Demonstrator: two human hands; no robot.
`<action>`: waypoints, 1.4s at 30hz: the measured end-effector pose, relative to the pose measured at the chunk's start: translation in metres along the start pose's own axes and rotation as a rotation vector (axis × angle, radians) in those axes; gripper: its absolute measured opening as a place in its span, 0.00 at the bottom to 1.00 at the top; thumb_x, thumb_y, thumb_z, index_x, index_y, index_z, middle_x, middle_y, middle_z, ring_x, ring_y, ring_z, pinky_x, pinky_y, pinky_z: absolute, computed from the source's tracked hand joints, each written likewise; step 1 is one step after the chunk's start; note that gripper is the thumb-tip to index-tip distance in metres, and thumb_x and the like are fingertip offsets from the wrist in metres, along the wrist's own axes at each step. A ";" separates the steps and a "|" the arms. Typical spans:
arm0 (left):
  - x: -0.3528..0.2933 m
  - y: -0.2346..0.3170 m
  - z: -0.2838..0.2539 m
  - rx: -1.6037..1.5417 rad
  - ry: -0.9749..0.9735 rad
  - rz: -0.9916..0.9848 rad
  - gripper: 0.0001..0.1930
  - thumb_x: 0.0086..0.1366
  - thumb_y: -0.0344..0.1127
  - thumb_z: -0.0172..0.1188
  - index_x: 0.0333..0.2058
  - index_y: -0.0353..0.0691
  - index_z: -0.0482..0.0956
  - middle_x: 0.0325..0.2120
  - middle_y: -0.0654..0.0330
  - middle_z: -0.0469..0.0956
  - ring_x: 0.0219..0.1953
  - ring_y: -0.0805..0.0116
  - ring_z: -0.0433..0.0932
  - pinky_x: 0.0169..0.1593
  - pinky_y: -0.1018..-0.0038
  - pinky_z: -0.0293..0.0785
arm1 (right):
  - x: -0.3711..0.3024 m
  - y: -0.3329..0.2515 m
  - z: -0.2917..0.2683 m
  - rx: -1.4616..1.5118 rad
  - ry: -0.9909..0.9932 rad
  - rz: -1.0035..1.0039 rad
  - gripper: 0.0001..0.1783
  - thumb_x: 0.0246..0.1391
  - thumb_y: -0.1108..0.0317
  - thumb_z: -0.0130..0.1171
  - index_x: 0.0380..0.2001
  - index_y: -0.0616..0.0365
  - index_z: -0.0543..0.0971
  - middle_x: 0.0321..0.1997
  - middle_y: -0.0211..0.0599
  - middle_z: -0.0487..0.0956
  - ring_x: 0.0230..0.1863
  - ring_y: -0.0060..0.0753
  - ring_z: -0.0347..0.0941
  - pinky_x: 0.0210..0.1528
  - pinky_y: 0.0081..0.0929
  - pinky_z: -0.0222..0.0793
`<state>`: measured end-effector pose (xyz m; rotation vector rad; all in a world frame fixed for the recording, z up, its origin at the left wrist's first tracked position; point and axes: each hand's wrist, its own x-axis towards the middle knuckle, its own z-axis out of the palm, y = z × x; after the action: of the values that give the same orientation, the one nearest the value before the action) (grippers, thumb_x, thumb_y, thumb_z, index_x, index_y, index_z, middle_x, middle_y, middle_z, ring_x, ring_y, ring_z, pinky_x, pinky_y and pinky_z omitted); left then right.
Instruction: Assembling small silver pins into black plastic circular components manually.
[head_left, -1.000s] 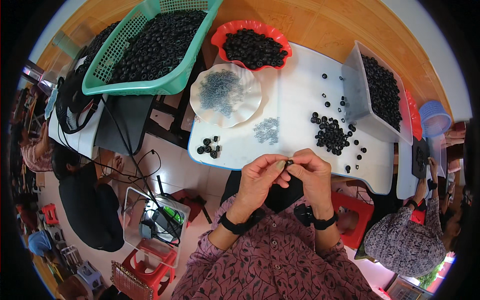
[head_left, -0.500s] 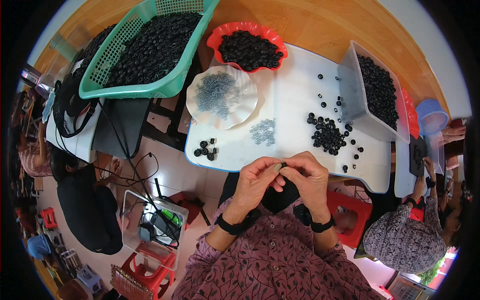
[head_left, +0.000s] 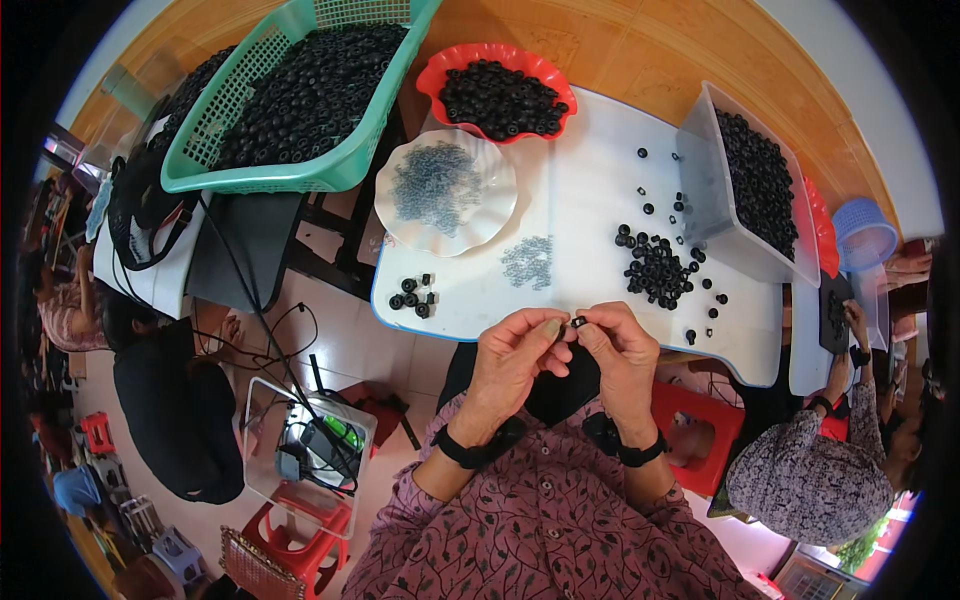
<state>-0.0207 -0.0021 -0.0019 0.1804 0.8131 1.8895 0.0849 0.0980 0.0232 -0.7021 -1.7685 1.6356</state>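
Observation:
Just off the table's front edge, my two hands are held close together. My right hand (head_left: 620,352) pinches a small black plastic piece (head_left: 579,321) between thumb and index finger. My left hand (head_left: 512,362) is closed in a pinch on a small dark part (head_left: 562,331), mostly covered by the fingertips. Beyond them lie a heap of small black round parts (head_left: 658,272) and a patch of tiny silvery pieces (head_left: 528,262), which look like springs. A small group of finished-looking black pieces (head_left: 410,300) sits at the table's left corner.
A white scalloped plate (head_left: 495,222) holds more silvery pieces. Black parts fill a red bowl (head_left: 432,80), a green basket (head_left: 300,182) and a clear bin (head_left: 712,215). People sit at both sides. A red stool (head_left: 715,425) stands under the white table (head_left: 600,130).
The fingertips, which met over one black piece, have drawn slightly apart. The black piece now shows in my right fingers, and the left thumb has shifted a little.

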 end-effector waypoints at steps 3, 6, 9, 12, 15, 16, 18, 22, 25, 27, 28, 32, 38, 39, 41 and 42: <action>0.000 -0.001 -0.003 0.000 -0.011 0.027 0.10 0.68 0.30 0.55 0.43 0.31 0.76 0.33 0.58 0.80 0.28 0.77 0.77 0.30 0.81 0.78 | 0.000 0.001 -0.001 0.012 0.005 -0.014 0.07 0.55 0.81 0.57 0.37 0.63 0.78 0.39 0.32 0.75 0.39 0.22 0.74 0.45 0.17 0.68; -0.001 -0.001 -0.005 -0.025 -0.034 0.045 0.10 0.68 0.30 0.54 0.43 0.31 0.76 0.34 0.57 0.80 0.28 0.78 0.77 0.29 0.81 0.78 | -0.001 -0.002 0.001 0.034 -0.009 -0.019 0.06 0.55 0.80 0.57 0.37 0.63 0.78 0.39 0.32 0.74 0.41 0.22 0.73 0.46 0.17 0.67; -0.001 -0.002 -0.006 -0.038 -0.043 0.068 0.11 0.69 0.30 0.53 0.45 0.30 0.75 0.36 0.55 0.79 0.30 0.75 0.78 0.33 0.79 0.80 | -0.003 -0.004 0.002 0.073 -0.011 0.007 0.06 0.55 0.80 0.57 0.37 0.64 0.78 0.39 0.31 0.74 0.42 0.21 0.72 0.46 0.18 0.67; -0.001 0.001 -0.003 -0.149 -0.031 0.041 0.12 0.69 0.30 0.51 0.48 0.30 0.74 0.38 0.53 0.79 0.34 0.70 0.81 0.38 0.75 0.82 | -0.003 -0.002 0.002 0.048 0.010 -0.006 0.06 0.55 0.80 0.58 0.37 0.64 0.78 0.39 0.31 0.74 0.42 0.22 0.72 0.46 0.18 0.67; -0.002 0.003 -0.003 -0.173 -0.082 0.053 0.14 0.70 0.29 0.49 0.50 0.29 0.73 0.39 0.51 0.79 0.38 0.65 0.82 0.43 0.71 0.82 | -0.002 -0.004 0.003 0.069 0.007 -0.014 0.06 0.55 0.81 0.58 0.37 0.64 0.78 0.39 0.31 0.74 0.42 0.21 0.72 0.46 0.18 0.67; -0.003 0.004 -0.003 -0.169 -0.093 0.054 0.14 0.70 0.28 0.49 0.50 0.29 0.73 0.40 0.51 0.79 0.39 0.65 0.82 0.44 0.71 0.82 | -0.002 -0.005 0.003 0.060 0.000 -0.021 0.06 0.54 0.81 0.58 0.37 0.64 0.78 0.39 0.31 0.74 0.42 0.21 0.72 0.46 0.17 0.67; -0.004 0.004 -0.004 -0.167 -0.102 0.055 0.14 0.69 0.27 0.50 0.51 0.29 0.73 0.40 0.51 0.79 0.39 0.64 0.82 0.44 0.70 0.82 | -0.002 -0.008 0.004 0.052 -0.007 -0.029 0.07 0.54 0.81 0.58 0.37 0.64 0.78 0.39 0.31 0.74 0.41 0.21 0.72 0.46 0.17 0.67; -0.005 0.003 -0.006 -0.192 -0.132 0.058 0.13 0.69 0.27 0.50 0.50 0.29 0.73 0.39 0.51 0.79 0.39 0.64 0.82 0.45 0.70 0.82 | -0.004 -0.012 0.007 0.038 -0.006 -0.037 0.07 0.54 0.81 0.58 0.37 0.63 0.79 0.39 0.31 0.73 0.40 0.20 0.71 0.45 0.16 0.67; -0.005 0.002 -0.006 -0.216 -0.146 0.061 0.13 0.68 0.26 0.51 0.50 0.29 0.73 0.38 0.51 0.79 0.39 0.65 0.81 0.44 0.70 0.82 | -0.005 -0.014 0.008 0.026 -0.010 -0.049 0.07 0.54 0.81 0.59 0.37 0.63 0.79 0.39 0.31 0.73 0.40 0.20 0.71 0.44 0.16 0.67; -0.006 0.002 -0.007 -0.225 -0.152 0.066 0.13 0.68 0.26 0.51 0.49 0.29 0.73 0.38 0.51 0.79 0.39 0.65 0.81 0.44 0.70 0.82 | -0.005 -0.015 0.009 0.028 -0.011 -0.057 0.07 0.54 0.81 0.59 0.37 0.63 0.79 0.39 0.30 0.73 0.40 0.20 0.71 0.44 0.15 0.67; -0.006 0.003 -0.006 -0.231 -0.153 0.061 0.13 0.68 0.25 0.52 0.49 0.29 0.73 0.38 0.51 0.79 0.39 0.65 0.81 0.44 0.70 0.82 | -0.006 -0.016 0.010 0.023 -0.011 -0.056 0.07 0.54 0.81 0.59 0.37 0.63 0.79 0.39 0.30 0.73 0.40 0.20 0.71 0.44 0.15 0.67; -0.007 0.003 -0.006 -0.218 -0.153 0.064 0.12 0.67 0.26 0.52 0.48 0.29 0.73 0.38 0.52 0.78 0.37 0.65 0.81 0.42 0.71 0.83 | -0.006 -0.015 0.011 0.016 -0.006 -0.058 0.07 0.54 0.80 0.59 0.37 0.64 0.79 0.39 0.30 0.72 0.40 0.20 0.71 0.44 0.15 0.67; -0.008 0.002 -0.007 -0.225 -0.150 0.064 0.12 0.67 0.23 0.52 0.48 0.28 0.73 0.38 0.51 0.79 0.38 0.66 0.81 0.43 0.71 0.83 | -0.007 -0.017 0.012 -0.002 -0.003 -0.044 0.07 0.53 0.80 0.59 0.37 0.64 0.79 0.40 0.31 0.73 0.40 0.20 0.71 0.43 0.15 0.67; -0.008 0.002 -0.007 -0.224 -0.152 0.066 0.12 0.67 0.23 0.52 0.48 0.28 0.73 0.38 0.51 0.79 0.38 0.66 0.81 0.43 0.71 0.83 | -0.008 -0.017 0.011 -0.002 -0.004 -0.047 0.07 0.53 0.80 0.59 0.37 0.64 0.79 0.40 0.31 0.73 0.40 0.20 0.71 0.43 0.15 0.67; -0.009 0.003 -0.006 -0.237 -0.140 0.063 0.12 0.66 0.23 0.52 0.48 0.28 0.73 0.38 0.51 0.79 0.38 0.66 0.82 0.43 0.71 0.83 | -0.008 -0.017 0.010 -0.033 -0.012 -0.060 0.07 0.53 0.80 0.59 0.37 0.64 0.79 0.39 0.31 0.73 0.40 0.20 0.71 0.43 0.15 0.67; -0.009 0.003 -0.006 -0.237 -0.140 0.065 0.12 0.66 0.23 0.52 0.48 0.28 0.73 0.38 0.51 0.79 0.38 0.66 0.82 0.43 0.71 0.83 | -0.008 -0.018 0.011 -0.033 -0.013 -0.061 0.07 0.53 0.80 0.59 0.37 0.64 0.79 0.39 0.31 0.73 0.40 0.20 0.71 0.43 0.15 0.67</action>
<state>-0.0216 -0.0134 -0.0029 0.1906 0.4891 1.9920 0.0829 0.0829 0.0400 -0.6479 -1.8127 1.5775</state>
